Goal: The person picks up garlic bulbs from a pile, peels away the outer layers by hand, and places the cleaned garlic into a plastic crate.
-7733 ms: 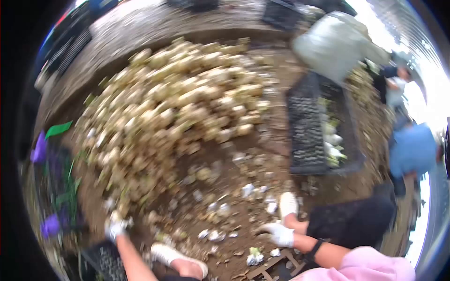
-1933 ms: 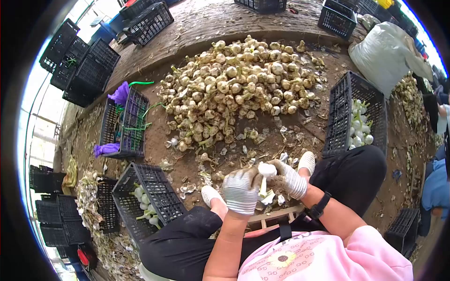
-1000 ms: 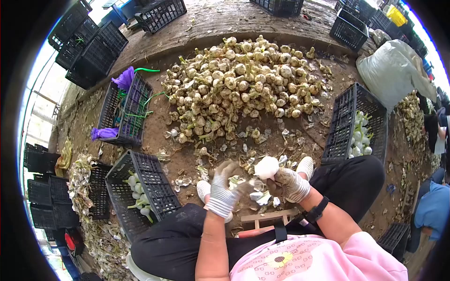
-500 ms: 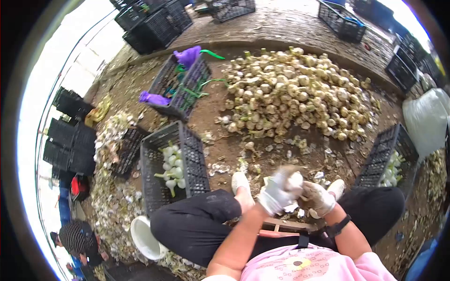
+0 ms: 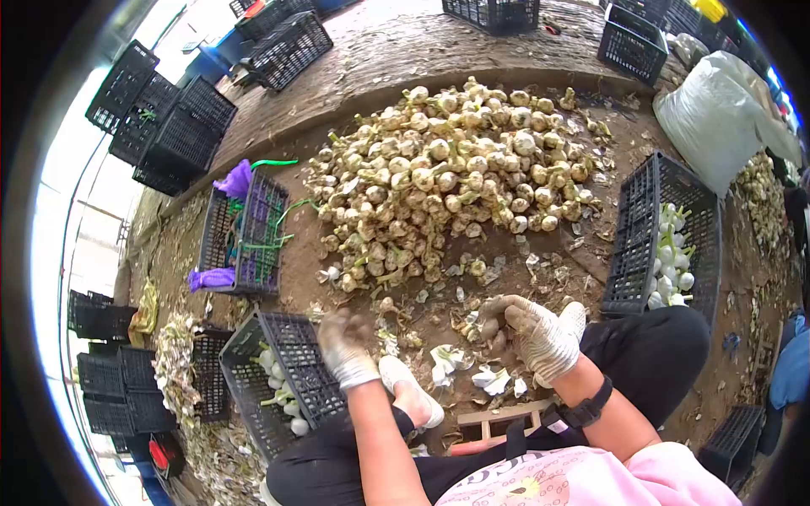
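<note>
My left hand [image 5: 344, 344], in a soiled white glove, is beside the inner wall of the left black crate [image 5: 299, 371]. Motion smears its fingers, so its grip cannot be read. White peeled garlic bulbs [image 5: 278, 388] with green stems lie inside that crate. Over the ground in front of my right foot, my gloved right hand [image 5: 527, 331] has its fingers curved and apart, with nothing clearly held. Loose garlic skins [image 5: 489, 379] lie below it. Beyond both hands rises a large heap of unpeeled garlic bulbs [image 5: 456, 177].
On the right, another black crate [image 5: 629, 244] holds peeled garlic bulbs [image 5: 671, 261]. A crate with purple net bags [image 5: 261, 228] stands at left. A stuffed white sack [image 5: 709, 110] sits at the far right. A small wooden frame [image 5: 498, 417] lies between my legs. A person in blue [image 5: 789, 363] is at right.
My hands, earlier together around a pale garlic bulb, are now apart: left toward the left crate, right forward over the ground. The bulb is no longer visible between them. The view has swung right.
</note>
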Available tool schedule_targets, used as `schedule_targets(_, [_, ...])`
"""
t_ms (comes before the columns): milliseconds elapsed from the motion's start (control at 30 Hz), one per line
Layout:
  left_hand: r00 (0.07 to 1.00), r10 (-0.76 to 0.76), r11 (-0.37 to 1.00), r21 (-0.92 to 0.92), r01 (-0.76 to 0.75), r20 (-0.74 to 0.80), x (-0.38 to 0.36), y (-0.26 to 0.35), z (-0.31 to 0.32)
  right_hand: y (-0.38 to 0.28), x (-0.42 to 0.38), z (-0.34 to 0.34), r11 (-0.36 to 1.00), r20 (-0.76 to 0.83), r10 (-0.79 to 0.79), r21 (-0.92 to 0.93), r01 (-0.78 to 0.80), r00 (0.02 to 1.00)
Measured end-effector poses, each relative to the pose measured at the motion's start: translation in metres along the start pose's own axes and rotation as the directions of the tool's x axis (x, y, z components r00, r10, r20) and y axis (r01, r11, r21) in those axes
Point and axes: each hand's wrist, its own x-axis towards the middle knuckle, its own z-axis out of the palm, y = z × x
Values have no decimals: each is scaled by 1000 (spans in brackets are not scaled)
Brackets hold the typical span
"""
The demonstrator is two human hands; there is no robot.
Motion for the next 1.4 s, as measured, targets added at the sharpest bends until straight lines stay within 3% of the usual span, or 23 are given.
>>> schedule_targets(33, [984, 61, 991, 127, -40, -169, 2, -22, 30, -4, 4, -6, 999, -16, -8, 36, 8, 1000])
schedule_targets(100, [993, -46, 959, 283, 13, 113, 52, -66, 42, -2, 12, -23, 994, -46, -23, 108, 28, 999])
schedule_targets(167, [970, 88, 757, 618, -214, 228, 99, -111, 72, 15, 27, -58, 984, -155, 67, 175, -40, 986])
schedule_targets(233, [888, 169, 298, 837, -459, 427, 126, -116, 121, 29, 40, -85, 986, -241, 101, 151, -65, 965])
schedule_targets(267, [866, 150, 175, 849, -498, 477, 141, -123, 139, 30, 41, -91, 997, -328, 67, -4, -72, 942])
schedule_targets(300, [842, 124, 54, 844, -534, 525, 146, -119, 166, 37, 44, -107, 999, -237, 26, -39, -36, 971])
schedule_targets(367, [874, 52, -65, 875, -479, 482, 161, -120, 210, 27, 46, -106, 996, -240, -62, -80, 44, 969])
schedule_targets(433, [892, -13, -191, 875, -446, 452, 196, -141, 228, 15, 44, -103, 999, -307, -17, -33, 7, 952])
schedule_targets(500, [857, -52, -291, 813, -505, 513, 212, -156, 235, 16, 45, -105, 983, -316, -25, -180, -34, 948])
schedule_targets(633, [786, 25, -261, 763, -591, 618, 223, -157, 220, 15, 45, -101, 964, -366, -25, -254, -74, 930])
schedule_targets(667, [832, -26, -96, 827, -554, 554, 219, -156, 212, 11, 46, -95, 956, -387, -49, -284, -68, 921])
schedule_targets(700, [828, -18, 51, 828, -559, 561, 180, -132, 214, 7, 45, -89, 948, -410, -74, -311, -63, 909])
schedule_targets(733, [776, 75, 80, 772, -631, 627, 152, -124, 204, 3, 44, -84, 942, -428, -74, -326, -77, 901])
schedule_targets(767, [768, 69, 195, 746, -637, 637, 118, -117, 194, 12, 45, -87, 960, -421, -145, -280, 24, 895])
schedule_targets(800, [753, -13, 226, 736, -638, 658, 78, -104, 185, 14, 44, -86, 967, -435, -159, -249, 51, 887])
schedule_targets(867, [652, 107, 292, 603, -742, 751, 7, -107, 149, 10, 44, -83, 970, -422, -182, -226, 91, 888])
schedule_targets(933, [525, 162, 240, 483, -842, 836, -50, -99, 126, 24, 49, -80, 985, -399, -168, -114, 132, 902])
schedule_targets(967, [449, 148, 154, 428, -891, 881, -72, -96, 114, 30, 48, -81, 958, -308, -242, -225, 176, 920])
schedule_targets(1067, [593, 120, 342, 528, -777, 796, -108, -77, 81, 31, 29, -61, 997, -281, -54, -69, 36, 958])
schedule_targets(1167, [500, 181, 245, 454, -857, 847, -116, -54, 63, 33, 15, -43, 996, -161, -66, -78, 54, 985])
schedule_targets(1200, [539, 167, 276, 486, -830, 826, -118, -52, 57, 27, 9, -33, 991, -183, -18, -135, -7, 983])
schedule_targets(1300, [513, 268, 231, 462, -856, 816, -136, -49, 51, 29, 0, -25, 976, -52, -119, -191, 107, 992])
schedule_targets(1400, [438, 291, 116, 423, -899, 851, -148, -44, 56, 35, -2, -28, 984, -144, -54, -178, 28, 988])
